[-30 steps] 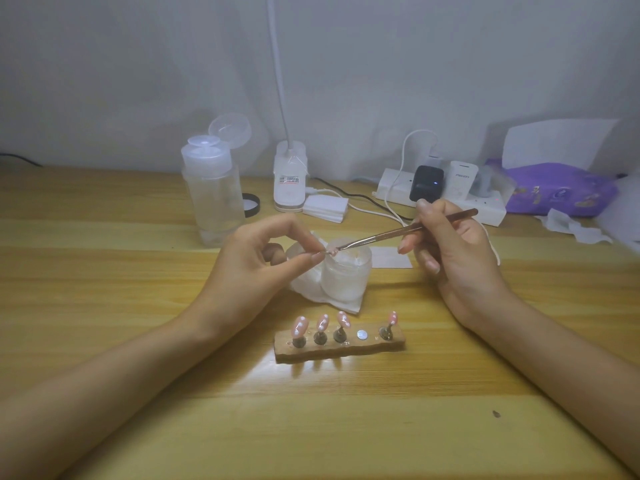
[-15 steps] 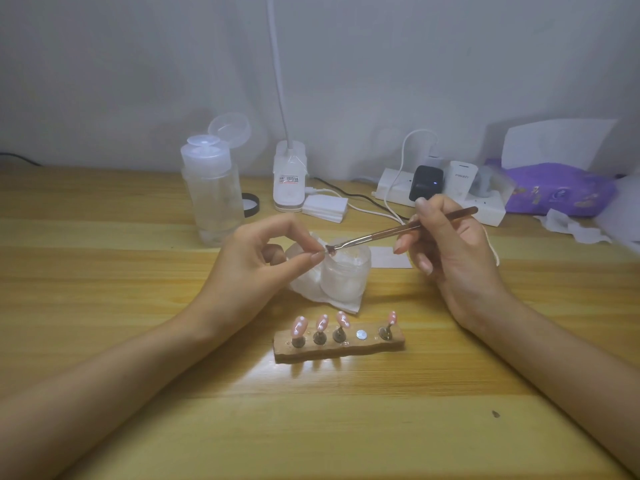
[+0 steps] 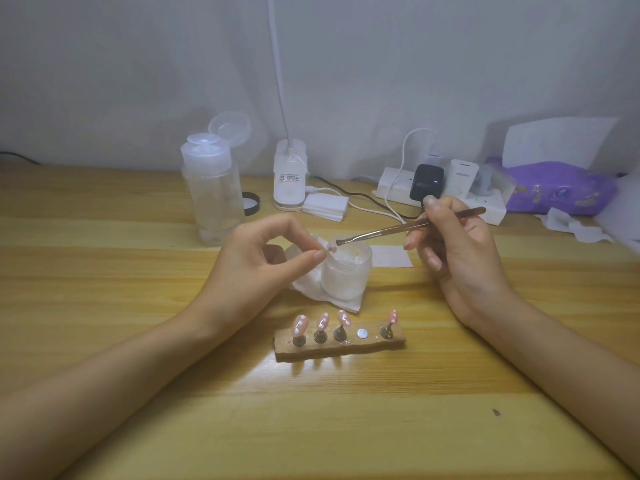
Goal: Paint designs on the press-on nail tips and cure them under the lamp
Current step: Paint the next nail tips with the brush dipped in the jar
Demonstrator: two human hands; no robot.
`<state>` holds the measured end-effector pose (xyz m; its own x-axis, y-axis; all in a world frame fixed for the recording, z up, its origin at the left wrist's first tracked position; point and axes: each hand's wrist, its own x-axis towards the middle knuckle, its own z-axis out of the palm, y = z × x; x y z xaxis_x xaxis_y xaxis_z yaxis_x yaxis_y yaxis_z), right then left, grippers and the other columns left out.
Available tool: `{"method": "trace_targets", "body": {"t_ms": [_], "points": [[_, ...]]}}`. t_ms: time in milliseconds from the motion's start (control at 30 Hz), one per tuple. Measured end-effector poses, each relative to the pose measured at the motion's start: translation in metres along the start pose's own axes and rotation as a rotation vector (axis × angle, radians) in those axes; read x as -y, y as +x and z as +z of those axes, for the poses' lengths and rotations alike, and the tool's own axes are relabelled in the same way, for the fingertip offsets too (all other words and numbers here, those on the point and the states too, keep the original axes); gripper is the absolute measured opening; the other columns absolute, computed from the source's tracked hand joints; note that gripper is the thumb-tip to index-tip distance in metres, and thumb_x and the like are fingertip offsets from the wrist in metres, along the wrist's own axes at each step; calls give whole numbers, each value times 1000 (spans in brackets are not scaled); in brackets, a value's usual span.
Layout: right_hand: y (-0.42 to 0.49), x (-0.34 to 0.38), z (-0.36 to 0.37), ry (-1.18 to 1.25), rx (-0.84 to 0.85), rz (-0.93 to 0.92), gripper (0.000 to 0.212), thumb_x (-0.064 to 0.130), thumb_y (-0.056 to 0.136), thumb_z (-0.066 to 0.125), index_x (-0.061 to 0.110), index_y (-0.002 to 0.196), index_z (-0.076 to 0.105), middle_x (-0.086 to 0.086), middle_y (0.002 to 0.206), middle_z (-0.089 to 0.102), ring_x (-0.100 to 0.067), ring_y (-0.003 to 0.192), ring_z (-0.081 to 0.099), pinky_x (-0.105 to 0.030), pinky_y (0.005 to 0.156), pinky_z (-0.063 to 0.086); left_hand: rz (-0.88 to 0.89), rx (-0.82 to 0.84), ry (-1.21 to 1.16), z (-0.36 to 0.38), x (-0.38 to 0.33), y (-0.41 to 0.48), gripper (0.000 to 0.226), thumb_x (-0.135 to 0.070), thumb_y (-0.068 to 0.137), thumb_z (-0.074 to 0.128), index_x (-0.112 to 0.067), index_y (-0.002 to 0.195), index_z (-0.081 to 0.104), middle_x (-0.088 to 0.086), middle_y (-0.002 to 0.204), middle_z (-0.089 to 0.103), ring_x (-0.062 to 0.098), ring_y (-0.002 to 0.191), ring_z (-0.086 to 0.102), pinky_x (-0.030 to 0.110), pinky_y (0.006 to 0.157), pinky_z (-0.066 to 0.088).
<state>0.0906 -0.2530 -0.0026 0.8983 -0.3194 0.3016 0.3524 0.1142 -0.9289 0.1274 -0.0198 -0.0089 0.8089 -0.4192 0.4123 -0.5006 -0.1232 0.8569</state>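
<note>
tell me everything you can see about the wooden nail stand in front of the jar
The wooden stand is a low, rough-edged brown block lying flat on the table, long side facing the camera. Five mounts run along its top: four dark pegs each hold up a pink nail tip with pale dots, three grouped at the left, one at the right end. The fourth mount from the left is a bare silver disc. Nothing else touches it.

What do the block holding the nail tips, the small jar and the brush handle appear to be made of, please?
The block looks like raw wood: brown, matte, rough-edged. The small jar seems frosted plastic or glass: milky, translucent walls. The brush handle looks like metal, perhaps only coated: coppery sheen.
</note>
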Motion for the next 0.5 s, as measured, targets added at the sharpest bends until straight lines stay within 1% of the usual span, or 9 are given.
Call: {"method": "trace_targets", "body": {"t_ms": [67, 133, 167, 233, 333, 367, 433, 500], "points": [[-1, 2, 1, 20, 35, -20, 26, 32, 94, 56, 17, 76, 44, -4, 58, 67, -9, 35, 33, -14, 41, 32, -12, -8, -13, 0, -1, 0, 13, -12, 85, 76, -7, 78, 67, -17, 65, 66, 1, 42, 36, 7, 44, 29], [-2, 2, 2, 7, 74, -22, 27, 35, 90, 58, 17, 76, 44, -5, 59, 68, -9, 36, 34, -15, 42, 33, -24, -12, -23, 1, -1, 0, 12, -12, 85, 76, -8, 77, 67, -18, 60, 65, 1, 39, 36, 6, 42, 29], [-2, 2, 2, -7, 76, -17, 27, 34, 91, 58, 17, 75, 44, -6, 59, 68, -10, 36, 34, -16, 43, 33, -29, -13, -25, 1, -2, 0, 13, -12, 85, 76, -7, 77, 67, -20, 57, 63, 0, 38, 35, 6, 41, 28], [-2, 0, 1, -38, 48, -5, 28, 28, 96, 56, 17, 73, 45, -7, 58, 68, -10, 36, 34, -16, 43, 33, -41, -15, -31, 2, -2, 0, 13, -13, 85, 76, -8, 76, 68, -20, 57, 64, 1, 39, 35, 6, 41, 28], [-2, 0, 2, -71, -2, -22, 31, 19, 102, 52, 18, 72, 43, -7, 56, 66, -11, 36, 33, -16, 43, 33, -67, -16, -48, 0, -2, 0, 13, -18, 83, 78, -13, 75, 69, -14, 70, 71, 9, 49, 42, 10, 46, 34], [-2, 3, 2, -77, -11, -56, 32, 18, 103, 50, 18, 72, 43, -7, 54, 65, -11, 36, 33, -16, 41, 32, -76, -11, -50, 0, -2, -1, 13, -19, 83, 78, -14, 75, 69, -12, 74, 73, 12, 51, 45, 11, 48, 36], [-3, 11, 2, -141, 9, -179, 33, 16, 103, 49, 18, 72, 43, -7, 52, 62, -13, 36, 36, -16, 40, 32, -77, 2, -42, -1, -1, 0, 12, -21, 83, 78, -16, 76, 69, -7, 85, 75, 19, 56, 48, 15, 51, 40], [-4, 20, 4, -254, 95, -309, 32, 15, 103, 51, 17, 72, 44, -11, 51, 60, -15, 36, 42, -17, 42, 35, -70, 7, -39, -1, -1, 0, 12, -22, 83, 77, -17, 76, 69, -4, 89, 75, 19, 56, 49, 15, 52, 41]]}}
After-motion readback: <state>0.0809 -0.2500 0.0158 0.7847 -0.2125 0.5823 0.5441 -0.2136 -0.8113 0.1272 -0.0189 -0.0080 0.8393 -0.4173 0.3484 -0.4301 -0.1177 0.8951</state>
